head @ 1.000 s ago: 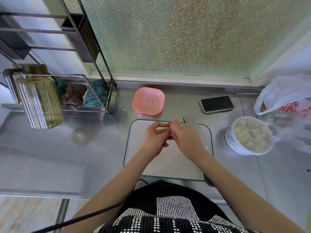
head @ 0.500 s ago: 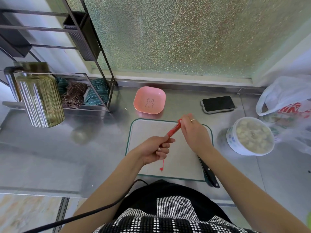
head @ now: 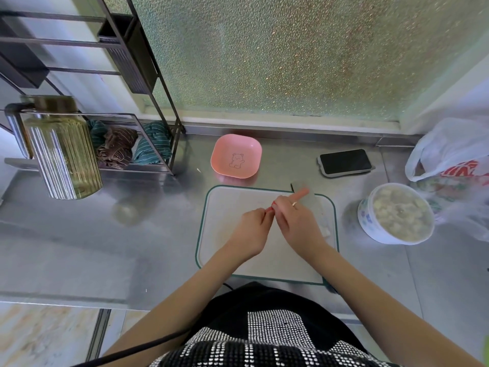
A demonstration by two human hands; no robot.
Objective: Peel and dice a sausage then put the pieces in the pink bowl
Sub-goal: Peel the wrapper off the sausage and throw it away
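Note:
Over the white cutting board my left hand and my right hand meet. Between their fingertips only a small red bit of the sausage in its wrapper shows; the rest is hidden inside my hands. My left hand grips the sausage, and my right hand pinches its red end with the index finger pointing out. The pink bowl, with a bear drawing, sits empty just beyond the board. A knife blade lies on the board's far right, mostly behind my right hand.
A black phone lies right of the bowl. A white bowl of pale food and a plastic bag stand at the right. A ribbed glass jug and a wire rack with cloths occupy the left.
Half a second ago the hands were apart with the red sausage stretched between them; now they have come back together and the sausage is almost hidden.

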